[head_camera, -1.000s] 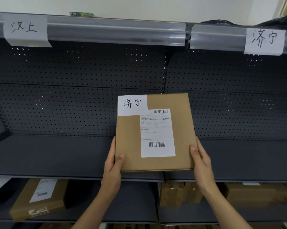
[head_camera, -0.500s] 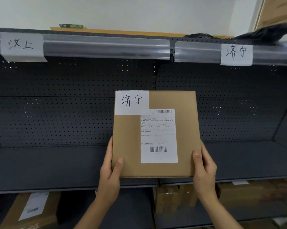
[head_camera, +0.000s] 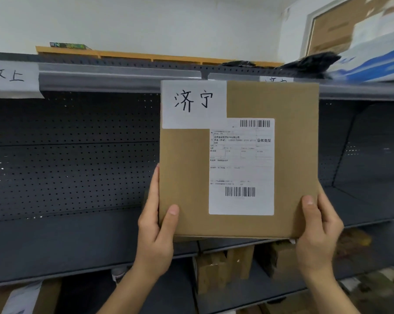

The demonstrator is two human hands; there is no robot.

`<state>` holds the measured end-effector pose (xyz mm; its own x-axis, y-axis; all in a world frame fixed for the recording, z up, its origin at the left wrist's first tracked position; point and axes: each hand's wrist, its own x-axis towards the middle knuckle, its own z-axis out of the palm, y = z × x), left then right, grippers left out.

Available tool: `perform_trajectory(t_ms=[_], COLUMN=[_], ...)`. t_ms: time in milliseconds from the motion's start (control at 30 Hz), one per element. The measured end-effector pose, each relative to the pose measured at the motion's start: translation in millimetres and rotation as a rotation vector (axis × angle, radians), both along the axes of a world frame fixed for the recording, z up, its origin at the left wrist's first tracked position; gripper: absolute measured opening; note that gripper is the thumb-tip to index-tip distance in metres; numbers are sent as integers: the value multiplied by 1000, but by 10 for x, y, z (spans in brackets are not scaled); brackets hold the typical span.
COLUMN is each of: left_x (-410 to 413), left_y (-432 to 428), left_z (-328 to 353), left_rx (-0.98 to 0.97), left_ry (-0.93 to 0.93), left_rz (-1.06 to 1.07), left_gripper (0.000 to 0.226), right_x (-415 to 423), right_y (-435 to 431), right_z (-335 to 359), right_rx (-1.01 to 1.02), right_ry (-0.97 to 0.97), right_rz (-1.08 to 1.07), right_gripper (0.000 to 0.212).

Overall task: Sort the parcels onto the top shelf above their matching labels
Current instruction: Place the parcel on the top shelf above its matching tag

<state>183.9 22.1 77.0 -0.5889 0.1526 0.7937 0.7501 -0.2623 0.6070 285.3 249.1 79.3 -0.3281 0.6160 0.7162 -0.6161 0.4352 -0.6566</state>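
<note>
brown parcel (head_camera: 187, 177), white label (head_camera: 194, 104), dark perforated shelving (head_camera: 78, 168)

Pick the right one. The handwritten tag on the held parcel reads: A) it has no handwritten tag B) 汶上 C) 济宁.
C: the white handwritten tag at the upper left corner of the parcel reads 济宁, while 汶上 is on the shelf label at far left.

A flat brown cardboard parcel (head_camera: 239, 159) is held upright in front of the dark grey perforated metal shelving (head_camera: 73, 155). The left hand (head_camera: 156, 225) grips its lower left corner, the right hand (head_camera: 319, 227) its lower right, thumbs on the front face. A white handwritten paper tag (head_camera: 194, 104) reads 济宁; a white printed shipping label (head_camera: 241, 166) sits below. The parcel's top edge covers most of a white shelf label (head_camera: 276, 79), probably the same characters. Far left hangs another white shelf label (head_camera: 12, 78), 汶上.
</note>
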Motion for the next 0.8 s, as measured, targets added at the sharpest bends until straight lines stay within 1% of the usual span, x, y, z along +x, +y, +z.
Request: perform_trajectory(t_ms=[133, 300, 433, 567, 667, 733, 800], left_x=[56, 9, -57, -187, -293, -428, -582], left_y=[194, 432, 599, 740, 846, 934, 1025], left_z=[331, 800, 1273, 1807, 2185, 2417, 2663], left_rx=[17, 14, 12, 1, -22, -44, -59], left_ry=[62, 93, 86, 78, 53, 3, -92], left_rz=[-56, -80, -85, -73, -12, 43, 72], left_gripper=[60, 61, 59, 43, 28, 20, 19], right_x=[146, 203, 146, -52, -235, -379, -560], right_y=[112, 274, 410, 544, 671, 773, 911], right_z=[266, 661, 1095, 1639, 2083, 2364, 2635], right_rx=[4, -33, -62, -52, -32, -45, -70], right_ry=[47, 69, 57, 24, -42, -109, -160], right_rz=[-71, -103, -98, -87, -84, -46, -29], right_gripper=[49, 49, 35, 34, 31, 22, 21])
